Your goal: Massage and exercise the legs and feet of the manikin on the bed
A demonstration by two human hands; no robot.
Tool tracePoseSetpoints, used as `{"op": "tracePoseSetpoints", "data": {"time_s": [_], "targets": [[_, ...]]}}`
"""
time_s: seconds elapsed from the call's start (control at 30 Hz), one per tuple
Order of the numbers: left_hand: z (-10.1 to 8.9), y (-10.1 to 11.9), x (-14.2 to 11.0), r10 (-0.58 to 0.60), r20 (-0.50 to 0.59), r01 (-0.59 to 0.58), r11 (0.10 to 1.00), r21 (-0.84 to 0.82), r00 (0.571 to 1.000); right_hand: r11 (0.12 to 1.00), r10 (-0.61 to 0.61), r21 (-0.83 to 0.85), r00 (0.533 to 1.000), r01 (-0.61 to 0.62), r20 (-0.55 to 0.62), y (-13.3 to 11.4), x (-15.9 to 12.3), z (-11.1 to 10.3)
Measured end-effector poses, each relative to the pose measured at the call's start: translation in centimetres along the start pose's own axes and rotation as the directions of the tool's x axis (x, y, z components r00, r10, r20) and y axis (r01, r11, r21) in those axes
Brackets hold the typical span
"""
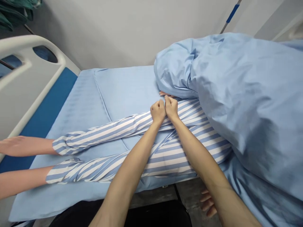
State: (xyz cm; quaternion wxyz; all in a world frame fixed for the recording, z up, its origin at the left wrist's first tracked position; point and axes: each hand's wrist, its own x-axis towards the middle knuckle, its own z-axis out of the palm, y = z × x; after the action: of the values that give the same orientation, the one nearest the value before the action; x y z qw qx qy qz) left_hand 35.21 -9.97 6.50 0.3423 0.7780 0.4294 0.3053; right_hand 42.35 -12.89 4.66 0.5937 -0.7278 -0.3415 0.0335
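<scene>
My left hand (158, 112) and my right hand (171, 107) are closed into fists side by side, knuckles almost touching. Both rest over the upper part of the far leg of blue-and-white striped trousers (170, 159), worn by a figure lying on the bed. Whether any cloth is pinched in my fingers is hidden. Just beyond my fists, fingertips of another hand (167, 94) peek from under a light blue quilt (248, 85). The quilt is folded up in a heap over the figure's upper body. Bare lower legs (30, 181) stretch out to the left.
A light blue sheet (127, 85) covers the mattress. The white and blue bed end board (44, 94) stands at left. Another hand (208, 203) hangs beside the bed, below my right forearm. A black chair (161, 216) is at the near side; a wall (113, 31) lies behind.
</scene>
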Motion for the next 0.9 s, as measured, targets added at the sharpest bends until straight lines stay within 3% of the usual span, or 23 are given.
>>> {"op": "tracePoseSetpoints", "data": {"time_s": [0.13, 0.27, 0.4, 0.47, 0.57, 0.67, 0.8, 0.9], "targets": [[0.7, -1.5, -0.9, 0.026, 0.046, -0.032, 0.990, 0.140, 0.999, 0.999, 0.019, -0.027, 1.000, -0.019, -0.013, 0.3, -0.1, 0.1], [0.5, -1.6, -1.0, 0.037, 0.040, -0.043, 0.988, 0.149, 0.998, 0.999, 0.013, -0.035, 1.000, -0.012, 0.021, -0.2, -0.2, 0.0], [0.4, -1.1, -1.0, 0.026, 0.055, -0.035, 0.987, 0.154, 0.998, 0.993, -0.101, -0.043, 0.988, 0.107, 0.116, -1.9, 1.4, -2.1], [0.3, -1.0, -1.0, 0.013, 0.063, -0.023, 0.987, 0.158, 0.998, 0.988, -0.144, -0.049, 0.986, 0.149, 0.082, -2.2, 2.9, -3.9], [0.3, -1.1, -1.2, -0.002, 0.078, -0.008, 0.990, 0.139, 0.997, 0.990, -0.108, -0.099, 0.991, 0.100, -0.077, -0.6, 4.9, -5.8], [0.5, -1.3, -1.2, -0.005, 0.085, -0.004, 0.994, 0.106, 0.996, 0.989, -0.057, -0.147, 0.986, 0.034, -0.158, 2.3, 5.5, -6.2], [0.6, -1.3, -1.3, 0.003, 0.088, -0.009, 0.998, 0.069, 0.996, 0.982, -0.075, -0.183, 0.987, 0.048, -0.145, 4.0, 4.8, -5.9], [-0.8, -1.8, -1.1, 0.061, 0.180, -0.058, 0.998, -0.021, 0.982, 0.977, -0.088, -0.202, 0.992, 0.068, -0.092, 3.8, 4.4, -6.1]]}}
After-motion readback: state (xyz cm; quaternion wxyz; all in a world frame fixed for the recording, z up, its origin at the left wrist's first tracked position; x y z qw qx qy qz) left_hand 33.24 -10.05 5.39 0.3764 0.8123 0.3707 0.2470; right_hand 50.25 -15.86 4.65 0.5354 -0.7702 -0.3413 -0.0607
